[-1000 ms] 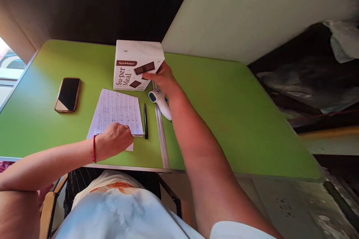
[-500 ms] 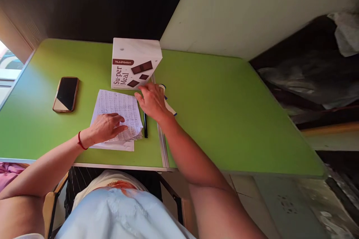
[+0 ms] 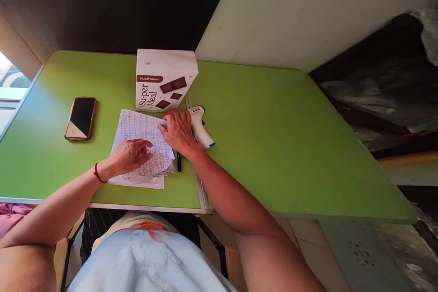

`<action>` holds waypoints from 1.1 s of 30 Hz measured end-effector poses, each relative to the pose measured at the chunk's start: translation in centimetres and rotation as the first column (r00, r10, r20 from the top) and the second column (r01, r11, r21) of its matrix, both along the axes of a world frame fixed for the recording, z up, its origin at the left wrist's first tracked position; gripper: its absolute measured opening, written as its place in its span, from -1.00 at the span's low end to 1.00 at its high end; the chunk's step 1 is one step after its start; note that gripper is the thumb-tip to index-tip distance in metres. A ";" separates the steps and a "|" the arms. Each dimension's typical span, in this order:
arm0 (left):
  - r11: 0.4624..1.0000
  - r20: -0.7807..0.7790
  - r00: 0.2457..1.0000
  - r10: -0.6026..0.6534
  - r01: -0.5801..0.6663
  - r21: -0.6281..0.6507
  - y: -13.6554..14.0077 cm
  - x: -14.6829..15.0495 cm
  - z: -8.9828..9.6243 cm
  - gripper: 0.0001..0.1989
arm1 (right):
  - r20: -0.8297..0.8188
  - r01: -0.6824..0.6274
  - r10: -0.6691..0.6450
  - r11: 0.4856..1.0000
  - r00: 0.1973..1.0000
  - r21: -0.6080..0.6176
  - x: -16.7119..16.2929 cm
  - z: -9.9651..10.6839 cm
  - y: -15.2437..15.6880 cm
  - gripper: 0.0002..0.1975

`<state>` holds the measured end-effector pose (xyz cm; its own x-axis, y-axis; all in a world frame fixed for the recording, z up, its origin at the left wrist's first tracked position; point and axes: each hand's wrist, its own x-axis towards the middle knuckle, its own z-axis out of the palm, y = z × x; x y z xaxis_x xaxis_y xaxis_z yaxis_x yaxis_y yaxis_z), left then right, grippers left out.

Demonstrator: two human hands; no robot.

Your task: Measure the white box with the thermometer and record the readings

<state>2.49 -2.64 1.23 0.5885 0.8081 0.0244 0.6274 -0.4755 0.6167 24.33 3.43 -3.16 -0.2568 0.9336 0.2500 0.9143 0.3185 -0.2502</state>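
A stack of handwritten papers (image 3: 153,127) lies in front of me, its sheets slightly fanned. My left hand (image 3: 132,156) rests on the lower left of the stack, fingers loosely bent and thumb apart, holding nothing. My right hand (image 3: 178,131) lies over the upper right corner and edge of the papers, fingers spread and pointing away; its fingertips are partly hidden. Under that hand a black pen (image 3: 179,162) sticks out beside the stack. Just right of the hand is a white and blue infrared thermometer (image 3: 201,130), partly covered by the fingers.
A white NutriMotion Super Meal box (image 3: 164,80) stands upright behind the papers. A phone (image 3: 81,118) in a brown case lies to the left. The green table (image 3: 290,146) has a metal seam (image 3: 202,191) and meets a dark panel and a pale wall at the back.
My right hand has drawn back from the box's base and slightly left, onto the papers' corner, baring more of the thermometer. My left hand has barely moved.
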 end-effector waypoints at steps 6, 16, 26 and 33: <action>0.975 0.287 0.932 0.220 -0.207 -0.078 1.0 -0.8 0.8 -0.79 | -0.082 -0.004 0.004 1.000 0.997 0.002 0.3 0.3 -0.1 -0.87; 0.809 0.579 0.565 0.588 -0.383 -0.447 2.2 -1.4 1.6 -0.71 | -0.309 0.016 -0.017 1.000 0.951 -0.008 0.8 -0.2 -0.4 -0.78; 0.838 0.518 0.705 0.484 -0.203 -0.507 1.3 -1.2 1.3 -0.56 | -0.872 -0.268 -0.011 0.950 0.489 -0.162 0.2 1.9 -1.8 -0.34; 0.857 0.595 0.636 0.491 -0.228 -0.463 0.8 -0.7 0.5 -0.28 | -0.939 -0.658 0.059 0.728 0.339 -0.192 -1.0 4.6 -4.6 -0.26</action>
<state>1.77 -1.88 1.76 0.1719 0.9851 -0.0078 0.0530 -0.0014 0.9986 23.33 -1.17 1.45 -0.5336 0.8352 0.1334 -0.0683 0.1147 -0.9911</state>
